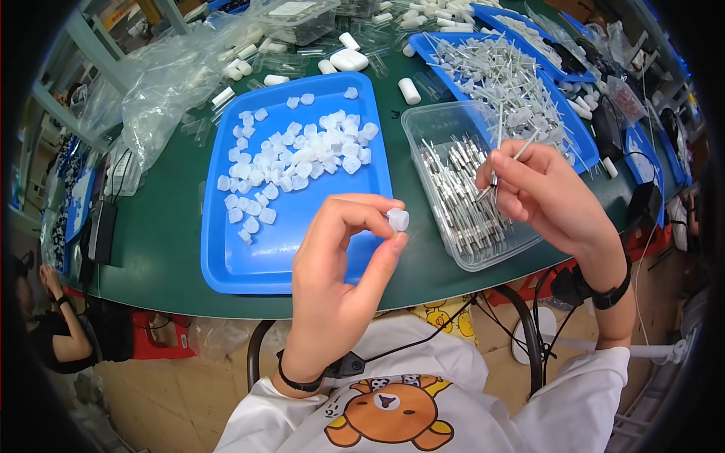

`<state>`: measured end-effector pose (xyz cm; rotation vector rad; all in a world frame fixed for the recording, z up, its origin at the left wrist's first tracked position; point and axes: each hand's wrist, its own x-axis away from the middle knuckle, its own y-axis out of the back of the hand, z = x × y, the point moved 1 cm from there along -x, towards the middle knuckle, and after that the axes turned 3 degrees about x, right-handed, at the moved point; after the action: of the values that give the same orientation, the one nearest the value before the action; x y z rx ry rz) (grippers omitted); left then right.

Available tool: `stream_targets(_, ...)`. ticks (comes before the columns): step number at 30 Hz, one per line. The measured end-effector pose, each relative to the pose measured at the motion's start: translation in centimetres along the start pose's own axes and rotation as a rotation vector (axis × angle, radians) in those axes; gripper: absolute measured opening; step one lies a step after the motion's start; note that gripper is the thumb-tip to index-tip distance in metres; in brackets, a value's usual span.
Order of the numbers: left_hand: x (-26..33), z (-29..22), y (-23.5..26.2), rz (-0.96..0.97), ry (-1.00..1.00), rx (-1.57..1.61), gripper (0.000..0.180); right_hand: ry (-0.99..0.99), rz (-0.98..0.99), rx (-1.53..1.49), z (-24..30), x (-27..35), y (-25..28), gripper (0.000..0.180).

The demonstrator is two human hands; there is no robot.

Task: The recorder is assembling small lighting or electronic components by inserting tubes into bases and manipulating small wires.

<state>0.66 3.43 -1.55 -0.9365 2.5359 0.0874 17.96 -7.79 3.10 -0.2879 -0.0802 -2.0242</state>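
Between the thumb and forefinger of my left hand (336,268) is a small translucent white plastic cap (399,220), held over the near right edge of a blue tray (260,272). Many similar white caps (302,157) lie loose in that tray. My right hand (540,192) has its fingers closed round a few thin metal rods (500,124), which stick up past the fingertips. It hovers above a clear plastic box (472,257) filled with slim silvery rods (461,196). The lower ends of the held rods are partly hidden by my fingers.
Behind the box, another blue tray (585,147) carries a heap of capped rods (513,83). White cylinders (409,90) and clear tubes lie scattered across the green table's (166,234) far side. A crumpled plastic bag (162,98) sits at the far left. Someone's arm (68,325) shows at the left.
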Motion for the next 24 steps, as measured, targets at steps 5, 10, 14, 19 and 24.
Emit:
stream_targets(5,-0.1,0.3,-0.2,0.065,0.028,0.025,0.016,0.004,-0.009,-0.11,-0.3,-0.4,0.2,0.018)
stream_targets(10,0.0,0.1,-0.7,0.088,0.123,0.229,0.017,0.063,-0.013,-0.173,-0.1,0.5,0.1,0.017)
stream_targets(14,0.1,-0.2,-1.3,0.128,0.184,0.4,0.022,0.131,-0.027,-0.169,-0.1,1.5,-0.5,0.016)
stream_targets(19,0.5,-0.8,-2.1,0.169,0.239,0.536,0.029,0.224,-0.021,-0.081,0.0,2.9,-1.4,0.015)
stream_targets(24,0.7,0.4,-2.0,0.356,0.139,0.716,0.031,0.308,0.094,-0.106,-1.2,3.5,-1.4,0.017)
